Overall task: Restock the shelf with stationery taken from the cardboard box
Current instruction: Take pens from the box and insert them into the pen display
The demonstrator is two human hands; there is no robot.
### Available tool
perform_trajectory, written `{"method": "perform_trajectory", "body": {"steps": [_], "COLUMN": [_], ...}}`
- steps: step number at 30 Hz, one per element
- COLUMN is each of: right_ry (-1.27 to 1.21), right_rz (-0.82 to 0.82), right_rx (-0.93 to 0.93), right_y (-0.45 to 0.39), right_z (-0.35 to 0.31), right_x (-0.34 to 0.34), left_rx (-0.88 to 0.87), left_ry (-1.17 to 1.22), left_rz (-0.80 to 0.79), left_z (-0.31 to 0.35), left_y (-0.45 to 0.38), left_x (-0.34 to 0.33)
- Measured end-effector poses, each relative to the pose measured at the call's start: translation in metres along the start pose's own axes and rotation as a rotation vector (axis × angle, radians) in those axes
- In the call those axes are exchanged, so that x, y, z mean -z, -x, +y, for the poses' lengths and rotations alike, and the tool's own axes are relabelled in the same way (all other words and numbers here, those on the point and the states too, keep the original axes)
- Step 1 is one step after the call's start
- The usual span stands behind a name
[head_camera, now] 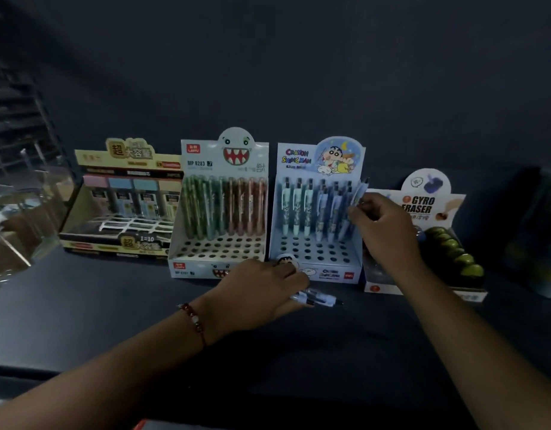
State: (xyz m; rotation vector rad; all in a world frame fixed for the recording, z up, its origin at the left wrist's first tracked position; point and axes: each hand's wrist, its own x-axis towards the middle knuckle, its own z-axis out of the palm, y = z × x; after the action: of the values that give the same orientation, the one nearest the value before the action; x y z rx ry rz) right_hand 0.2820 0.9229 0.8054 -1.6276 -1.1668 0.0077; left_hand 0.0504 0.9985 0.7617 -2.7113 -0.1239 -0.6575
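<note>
A dark blue-grey back wall [299, 72] was seen, filling the upper half of the view, plain and dimly lit. Below it a dark shelf surface [81, 305] was spread from left to right, its front edge [35, 369] caught by a faint strip of light. At the far left, clear acrylic dividers [16, 212] and dark slatted racking [10, 103] were glimpsed, blurred.

Four display boxes stand in a row on the shelf [81, 305]: refill box [122, 206] leftmost, then shark box [220, 209], Shin-chan box [317, 212], eraser box [423, 237] rightmost. Loose pens [317, 297] lie on the shelf before the Shin-chan box.
</note>
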Motion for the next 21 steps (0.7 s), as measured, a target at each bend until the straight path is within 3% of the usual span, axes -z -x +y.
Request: {"method": "perform_trajectory", "body": {"steps": [9, 14, 21], "right_ry": [0.131, 0.337, 0.563], "right_rz": [0.044, -0.010, 0.014], "right_rx": [0.071, 0.168, 0.129], "right_y": [-0.001, -0.004, -0.005], "right_z": [0.004, 0.008, 0.019], "right_x": [-0.003, -0.015, -0.018], "left_rx": [0.138, 0.221, 0.273], "left_ry": [0.105, 0.184, 0.195], "left_rz": [0.083, 0.105, 0.139], "left_z": [-0.002, -0.007, -0.007], "left_y": [0.002, 0.003, 0.005], "left_x": [0.002, 0.006, 0.008]}}
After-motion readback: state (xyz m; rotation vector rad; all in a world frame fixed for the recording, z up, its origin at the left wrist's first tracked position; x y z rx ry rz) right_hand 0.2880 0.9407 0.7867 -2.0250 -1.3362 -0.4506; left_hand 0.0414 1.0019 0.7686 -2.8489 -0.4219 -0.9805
